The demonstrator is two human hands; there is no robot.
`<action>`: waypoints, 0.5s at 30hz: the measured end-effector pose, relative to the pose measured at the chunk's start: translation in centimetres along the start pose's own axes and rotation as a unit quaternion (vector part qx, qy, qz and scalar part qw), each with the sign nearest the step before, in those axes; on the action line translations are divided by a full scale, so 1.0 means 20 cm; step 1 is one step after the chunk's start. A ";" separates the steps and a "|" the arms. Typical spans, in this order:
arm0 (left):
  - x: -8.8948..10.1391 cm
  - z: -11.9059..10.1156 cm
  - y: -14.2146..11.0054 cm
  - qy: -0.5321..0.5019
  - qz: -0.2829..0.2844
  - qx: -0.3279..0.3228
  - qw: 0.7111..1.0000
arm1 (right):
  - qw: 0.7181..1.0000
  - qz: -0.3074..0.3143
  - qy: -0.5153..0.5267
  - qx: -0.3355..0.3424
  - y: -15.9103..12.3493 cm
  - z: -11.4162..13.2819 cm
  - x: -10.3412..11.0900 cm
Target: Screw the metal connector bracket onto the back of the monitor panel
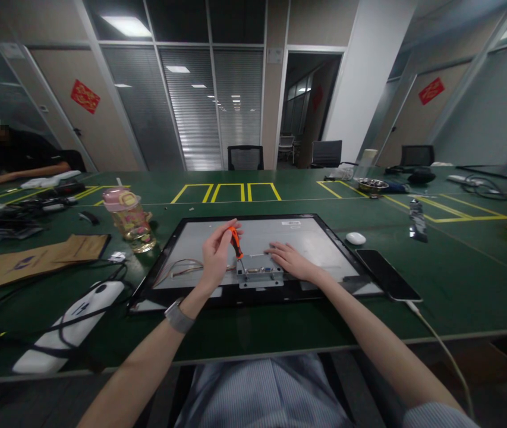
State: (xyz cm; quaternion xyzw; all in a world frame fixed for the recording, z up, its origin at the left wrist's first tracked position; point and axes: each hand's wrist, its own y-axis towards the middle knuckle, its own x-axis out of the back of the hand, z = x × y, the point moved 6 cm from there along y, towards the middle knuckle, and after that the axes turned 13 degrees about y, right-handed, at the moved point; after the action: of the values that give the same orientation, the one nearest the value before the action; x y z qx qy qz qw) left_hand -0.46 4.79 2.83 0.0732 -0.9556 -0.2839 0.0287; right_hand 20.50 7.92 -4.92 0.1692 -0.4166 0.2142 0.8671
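Observation:
A flat monitor panel (324, 238) lies face down on the green table, its grey metal back up. Near its front edge sits a small metal connector board (260, 276). My left hand (215, 252) is closed round an orange-handled screwdriver (236, 245), whose tip points down at the board's left side. My right hand (289, 260) rests flat on the panel just right of the board, fingers stretched out. A bundle of thin wires (177, 270) runs across the panel to the left of my left hand.
A black phone (387, 274) with a cable lies right of the panel, beside a white mouse (355, 238). A pink-lidded bottle (129, 221), brown paper bags (34, 258) and a white device (72, 324) with cables sit left. Another person's arm (16, 169) rests at the far left.

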 end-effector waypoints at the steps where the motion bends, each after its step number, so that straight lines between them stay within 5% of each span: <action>1: 0.00 -0.01 0.00 0.018 -0.004 -0.008 1.000 | 1.000 0.000 0.002 0.001 0.00 0.00 0.00; 7: 0.03 -0.05 0.00 0.093 -0.057 -0.061 0.992 | 1.000 -0.005 0.002 0.006 0.00 0.00 0.00; 15: 0.00 0.01 0.00 -0.024 0.002 -0.008 1.000 | 1.000 0.000 -0.002 0.004 0.01 -0.01 0.00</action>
State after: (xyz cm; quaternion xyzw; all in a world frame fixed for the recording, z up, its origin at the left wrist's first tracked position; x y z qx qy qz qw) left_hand -0.47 4.86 2.75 0.0641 -0.9538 -0.2934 0.0067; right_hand 20.55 8.13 -5.12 0.1733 -0.4174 0.2158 0.8656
